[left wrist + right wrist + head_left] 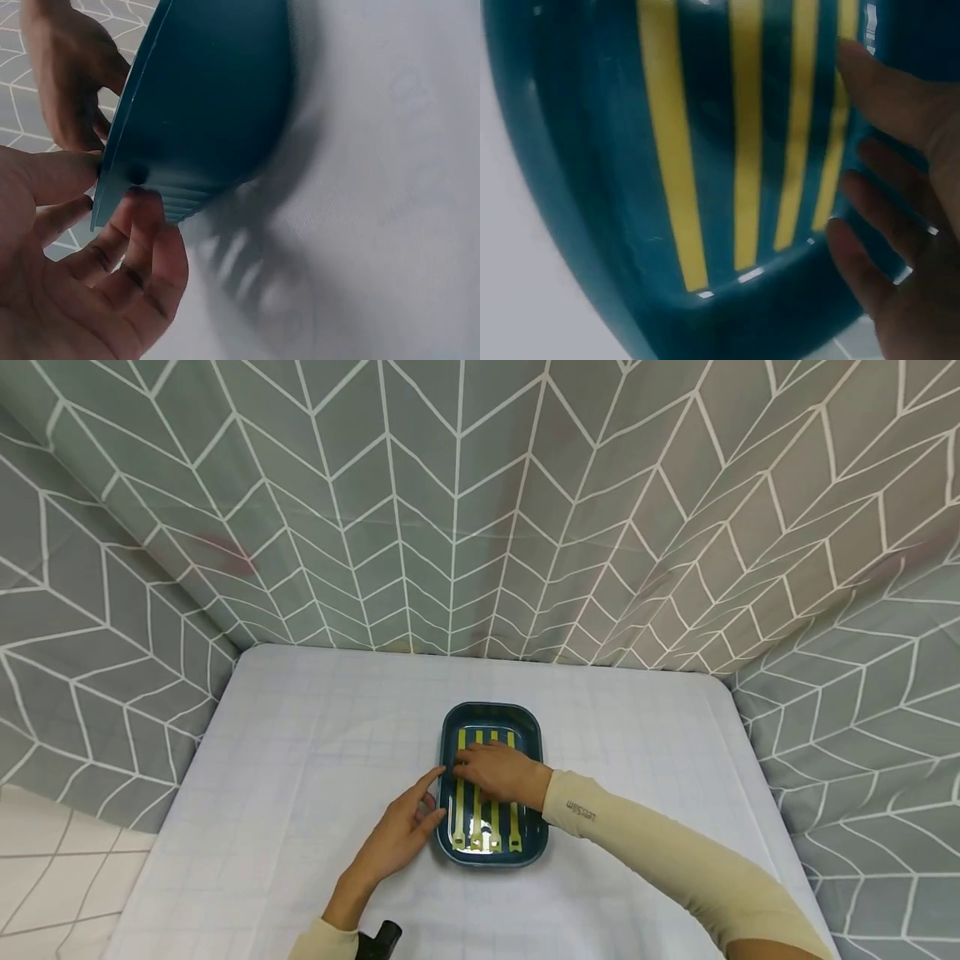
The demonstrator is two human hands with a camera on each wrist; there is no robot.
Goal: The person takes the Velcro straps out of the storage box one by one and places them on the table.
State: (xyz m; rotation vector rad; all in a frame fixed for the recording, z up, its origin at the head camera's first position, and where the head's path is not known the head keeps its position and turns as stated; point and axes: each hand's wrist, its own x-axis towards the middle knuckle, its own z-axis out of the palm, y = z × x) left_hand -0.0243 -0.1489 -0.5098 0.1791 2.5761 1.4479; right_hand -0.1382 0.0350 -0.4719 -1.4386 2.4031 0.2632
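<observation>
A dark teal tray (530, 854) with rounded corners lies lengthwise on the table. Several narrow yellow strips (458, 827) lie side by side in it, their near ends wider and notched; they look like hook-and-loop cable ties. My left hand (401, 835) holds the tray's left side; in the left wrist view its curled fingers (169, 262) meet the outer wall below the rim. My right hand (502, 772) reaches in over the strips, fingertips by the leftmost one. In the right wrist view its thumb (885, 90) lies at that strip (832, 165), with the fingers loosely bent and apart.
A white cloth covers the table (330, 735). Grey curtains (487, 527) with white chevron lines hang behind it and along both sides. Pale tiled floor (67, 868) shows at the lower left. A black wrist mount (382, 939) sits by the left sleeve.
</observation>
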